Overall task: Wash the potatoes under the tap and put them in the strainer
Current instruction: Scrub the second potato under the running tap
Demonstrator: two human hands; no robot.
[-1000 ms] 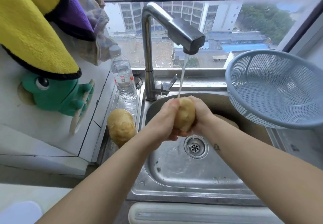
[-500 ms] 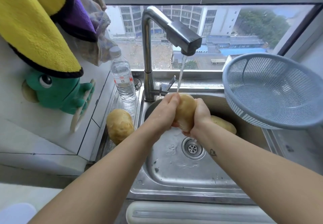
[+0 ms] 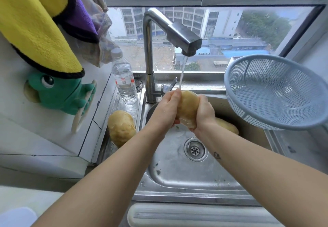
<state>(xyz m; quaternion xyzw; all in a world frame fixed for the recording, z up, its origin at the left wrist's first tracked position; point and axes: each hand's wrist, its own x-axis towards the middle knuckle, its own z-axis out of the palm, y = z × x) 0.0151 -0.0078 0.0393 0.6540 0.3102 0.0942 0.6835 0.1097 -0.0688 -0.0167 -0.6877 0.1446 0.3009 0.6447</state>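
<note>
Left potato (image 3: 121, 128): on worktop, just beside sink (image 3: 177, 179).
Left hand (image 3: 167, 110): wrapped round held potato (image 3: 188, 109), under tap (image 3: 184, 39) stream.
Right hand (image 3: 205, 113): gripping same potato.
Sink potato (image 3: 227, 125): in basin, behind right wrist.
Strainer (image 3: 276, 92): right of sink, empty.
Progress: I'd call it potato one mid-wash; none strained, three to go.
Writing: bottle (image 3: 125, 83) label unreadable; sink rim stamp maybe "HL".

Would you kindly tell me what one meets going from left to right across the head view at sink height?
Green frog toy → potato on the counter → left hand → held potato → right hand → strainer.
</note>
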